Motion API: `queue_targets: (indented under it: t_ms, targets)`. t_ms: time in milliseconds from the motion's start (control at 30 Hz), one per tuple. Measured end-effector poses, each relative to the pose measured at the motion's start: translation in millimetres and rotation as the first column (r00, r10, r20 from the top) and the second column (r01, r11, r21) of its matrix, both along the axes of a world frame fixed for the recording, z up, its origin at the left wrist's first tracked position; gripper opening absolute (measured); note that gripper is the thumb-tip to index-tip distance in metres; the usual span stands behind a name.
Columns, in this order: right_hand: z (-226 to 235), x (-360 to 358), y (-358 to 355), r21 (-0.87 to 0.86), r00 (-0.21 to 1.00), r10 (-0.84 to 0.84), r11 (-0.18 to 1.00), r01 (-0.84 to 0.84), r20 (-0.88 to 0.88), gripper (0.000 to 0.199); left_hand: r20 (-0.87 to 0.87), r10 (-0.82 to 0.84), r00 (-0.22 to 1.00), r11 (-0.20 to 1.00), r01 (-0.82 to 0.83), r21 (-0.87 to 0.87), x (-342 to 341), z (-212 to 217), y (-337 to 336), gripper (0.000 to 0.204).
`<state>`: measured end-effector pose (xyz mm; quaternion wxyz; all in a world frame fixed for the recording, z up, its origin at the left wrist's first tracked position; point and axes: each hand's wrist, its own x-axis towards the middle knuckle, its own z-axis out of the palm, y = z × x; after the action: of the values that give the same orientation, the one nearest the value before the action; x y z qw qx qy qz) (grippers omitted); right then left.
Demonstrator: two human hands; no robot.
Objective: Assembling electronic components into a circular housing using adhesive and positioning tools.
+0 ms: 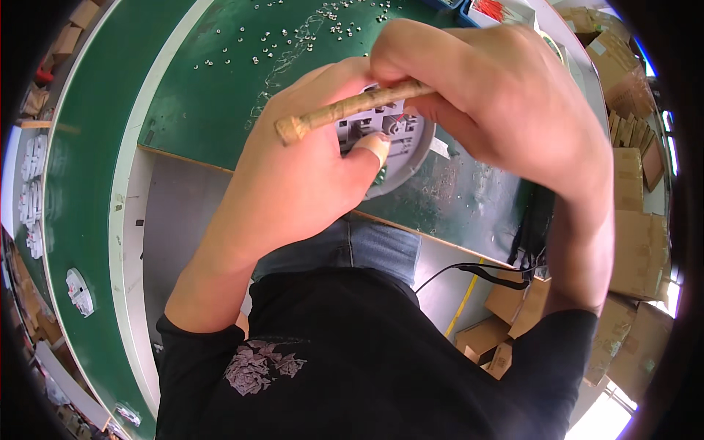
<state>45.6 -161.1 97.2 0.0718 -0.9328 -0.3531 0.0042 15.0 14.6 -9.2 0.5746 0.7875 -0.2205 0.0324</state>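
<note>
Gripping the round grey part [396,147] from its left, the left hand [293,183] steadies it; the right hand [499,103] clasps a tape-wrapped tool handle [345,110] lying left-right across it.

Surface: green bench [220,125] | small metal screws [293,33] scattered beyond the grip | white round parts [78,291] laid far left on green belt [81,191]

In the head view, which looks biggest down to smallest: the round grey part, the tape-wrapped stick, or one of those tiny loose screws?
1. Round grey part, though hands hide much of it.
2. Tape-wrapped stick, long but thin.
3. One loose screw, farther away, yet clearly tiniest.
</note>
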Motion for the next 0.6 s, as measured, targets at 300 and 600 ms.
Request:
queue_targets:
  t_ms: [300,600]
  targets:
    - [17.5,-3.5,2.4,-0.182,0.974,0.225,0.957,-0.227,-0.031,0.027,-0.082,-0.079,0.993,0.990,0.069,-0.122,-7.9,-2.9,-1.4,0.034]
    - [-51.3,-78.7,-7.6,0.263,0.938,-0.155,0.962,0.072,0.310,0.031,-0.281,-0.163,0.946,0.867,0.001,-0.499,-12.5,-7.1,5.4,0.041]
